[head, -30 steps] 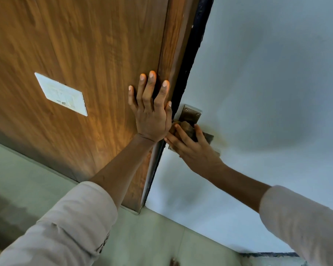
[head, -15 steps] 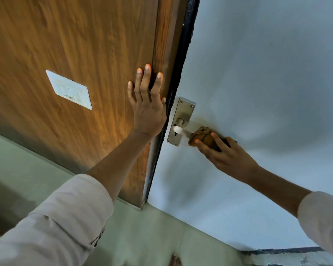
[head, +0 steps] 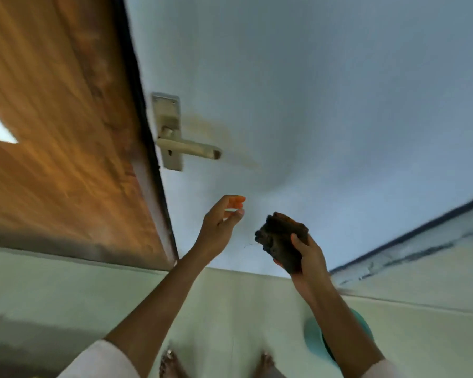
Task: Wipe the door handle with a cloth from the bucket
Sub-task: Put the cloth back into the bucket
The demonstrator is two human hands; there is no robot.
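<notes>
Cloth (head: 283, 240) bunched in right hand (head: 309, 257), left hand (head: 220, 225) seemingly empty, below door handle (head: 187, 148).

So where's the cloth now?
In the head view, the dark cloth is bunched in the right hand, below and right of the door handle, not touching it.

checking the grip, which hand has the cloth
The right hand, lower right of the handle: it is closed around the dark bunched cloth. The left hand holds nothing, its fingers loosely curled.
</notes>
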